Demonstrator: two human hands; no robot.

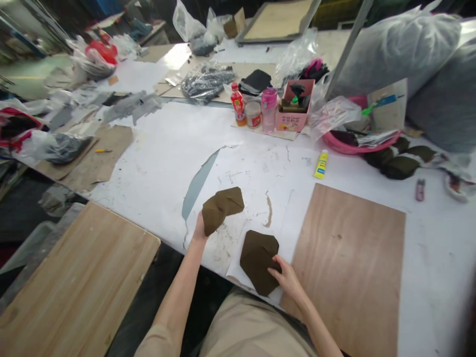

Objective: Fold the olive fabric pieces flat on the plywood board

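Observation:
A bent piece of brown fabric point(222, 206) is held in my left hand point(200, 226), raised over the near edge of the white-covered table. Its cloth hides most of the fingers. Darker brown fabric pieces point(259, 258), flat and angular in outline, lie at the table's front edge; whether they form one layer or several I cannot tell. My right hand point(284, 275) pinches their right edge between thumb and fingers. Right of that hand, a thin plywood board point(349, 263) rests on the table.
A yellow tube point(321, 164) lies beyond the plywood. Behind stand a red-capped bottle point(238, 105), a jar point(253, 115), a pink bottle point(268, 110) and a pink box point(292, 119). A pink basin point(360, 144) is at right. Another wooden board point(82, 277) is at lower left.

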